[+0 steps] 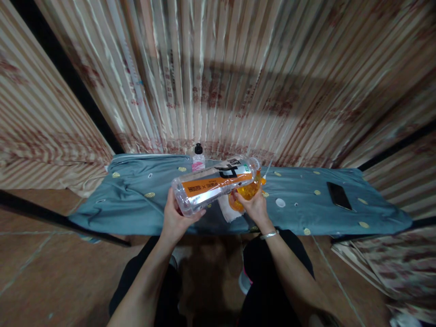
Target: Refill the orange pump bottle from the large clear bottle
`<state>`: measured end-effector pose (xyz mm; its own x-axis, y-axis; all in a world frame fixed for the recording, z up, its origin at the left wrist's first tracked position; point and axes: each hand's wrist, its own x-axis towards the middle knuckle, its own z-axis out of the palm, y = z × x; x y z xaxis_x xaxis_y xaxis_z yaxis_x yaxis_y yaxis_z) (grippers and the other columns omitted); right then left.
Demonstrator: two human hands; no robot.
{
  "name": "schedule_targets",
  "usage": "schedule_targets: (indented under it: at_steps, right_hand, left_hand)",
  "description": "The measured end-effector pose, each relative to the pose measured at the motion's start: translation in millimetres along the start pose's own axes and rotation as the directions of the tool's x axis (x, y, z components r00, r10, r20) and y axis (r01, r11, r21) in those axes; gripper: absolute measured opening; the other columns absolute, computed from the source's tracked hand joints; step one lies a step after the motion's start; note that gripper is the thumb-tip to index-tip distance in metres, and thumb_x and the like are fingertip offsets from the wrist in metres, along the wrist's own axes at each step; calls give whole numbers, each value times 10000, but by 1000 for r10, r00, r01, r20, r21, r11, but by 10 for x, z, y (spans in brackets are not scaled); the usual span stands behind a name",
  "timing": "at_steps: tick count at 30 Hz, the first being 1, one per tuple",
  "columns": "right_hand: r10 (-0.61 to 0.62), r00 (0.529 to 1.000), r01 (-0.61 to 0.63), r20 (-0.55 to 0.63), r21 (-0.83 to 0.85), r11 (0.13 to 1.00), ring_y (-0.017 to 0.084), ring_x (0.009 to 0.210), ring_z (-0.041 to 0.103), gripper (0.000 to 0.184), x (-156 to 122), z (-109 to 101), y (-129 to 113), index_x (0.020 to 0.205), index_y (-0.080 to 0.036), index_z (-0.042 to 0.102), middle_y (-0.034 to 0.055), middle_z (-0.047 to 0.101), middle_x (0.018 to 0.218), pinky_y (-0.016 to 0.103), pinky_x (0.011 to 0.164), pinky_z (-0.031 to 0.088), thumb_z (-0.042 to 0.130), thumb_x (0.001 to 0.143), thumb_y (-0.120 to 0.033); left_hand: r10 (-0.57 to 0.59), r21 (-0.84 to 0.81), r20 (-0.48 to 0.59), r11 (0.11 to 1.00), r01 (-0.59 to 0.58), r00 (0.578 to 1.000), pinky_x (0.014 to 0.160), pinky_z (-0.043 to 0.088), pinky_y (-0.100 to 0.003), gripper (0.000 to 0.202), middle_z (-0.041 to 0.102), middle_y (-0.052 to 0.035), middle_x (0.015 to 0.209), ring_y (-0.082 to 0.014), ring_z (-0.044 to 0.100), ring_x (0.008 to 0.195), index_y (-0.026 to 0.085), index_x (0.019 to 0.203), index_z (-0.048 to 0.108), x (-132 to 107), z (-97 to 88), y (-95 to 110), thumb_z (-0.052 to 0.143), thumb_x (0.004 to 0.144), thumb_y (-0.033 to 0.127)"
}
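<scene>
My left hand (175, 218) is closed around the base of a large clear plastic bottle (214, 184) with an orange and black label. The bottle is tipped on its side, its neck pointing right over an orange translucent container (247, 193). My right hand (254, 206) grips that orange container from below and wears a silver bracelet. A white cloth (226, 208) lies on the table under the container. All of this is above a table covered in blue-grey patterned fabric (143, 190).
A small bottle with a black cap and pink label (198, 160) stands at the table's back edge. A white cap (280, 202) lies right of my hand. A black phone (339, 195) lies at the right. Striped curtains hang behind; my dark-clothed knees are below.
</scene>
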<state>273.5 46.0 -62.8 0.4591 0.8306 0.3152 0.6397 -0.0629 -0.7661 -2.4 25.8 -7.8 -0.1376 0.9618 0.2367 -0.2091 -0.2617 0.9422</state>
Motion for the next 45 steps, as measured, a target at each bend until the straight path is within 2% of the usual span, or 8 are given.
schedule_targets:
  at_steps: [6, 18, 26, 32, 37, 45]
  right_hand:
    - [-14, 1000, 14, 0, -7, 1000, 432, 1093, 796, 858, 6, 1, 13, 1330, -159, 589, 214, 820, 1153, 541, 937, 633, 845, 714, -699]
    - [-25, 1000, 24, -16, -19, 1000, 420, 1026, 810, 873, 18, 12, 74, 1331, -169, 594, 201, 832, 1118, 515, 866, 641, 850, 703, -719]
    - [-6, 1000, 6, 2, -19, 1000, 442, 1097, 795, 880, 20, 4, 46, 1337, -160, 580, 229, 815, 1174, 538, 915, 633, 846, 700, -706]
    - [-16, 1000, 15, -12, -18, 1000, 444, 1062, 796, 872, 15, 14, 55, 1325, -168, 571, 227, 815, 1154, 544, 904, 629, 831, 711, -731]
    - [-24, 1000, 24, -8, -13, 1000, 427, 1057, 799, 855, 24, 21, 81, 1325, -182, 590, 199, 824, 1140, 543, 910, 637, 848, 707, -714]
    - [-25, 1000, 25, -10, -22, 999, 433, 1056, 797, 865, 19, 18, 54, 1311, -167, 580, 213, 819, 1119, 547, 908, 634, 826, 702, -730]
  left_hand:
    - [11, -9, -13, 1000, -11, 1000, 965, 716, -508, 885, 844, -95, 1122, -356, 840, 1058, 221, 1167, 663, 4, 21, 40, 1098, 415, 387]
    - [22, 11, 25, 1000, -22, 999, 957, 715, -500, 867, 828, -80, 1090, -343, 840, 1050, 233, 1143, 625, 7, 8, 46, 1096, 439, 417]
    - [30, 42, 38, 999, -31, 999, 971, 711, -485, 867, 812, -91, 1102, -353, 832, 1081, 219, 1146, 608, 10, -9, 27, 1092, 460, 434]
    - [29, 22, 7, 999, -29, 1000, 969, 715, -535, 832, 828, -79, 1086, -372, 832, 1067, 239, 1116, 642, 7, 6, 25, 1095, 442, 418]
    - [25, 24, 21, 999, -25, 999, 995, 703, -561, 845, 824, -94, 1108, -370, 832, 1070, 234, 1129, 632, 9, 7, 42, 1090, 444, 416]
    - [12, 46, 20, 999, -13, 1000, 954, 714, -479, 880, 805, -108, 1090, -366, 830, 1071, 206, 1135, 601, 9, 6, 61, 1087, 441, 444]
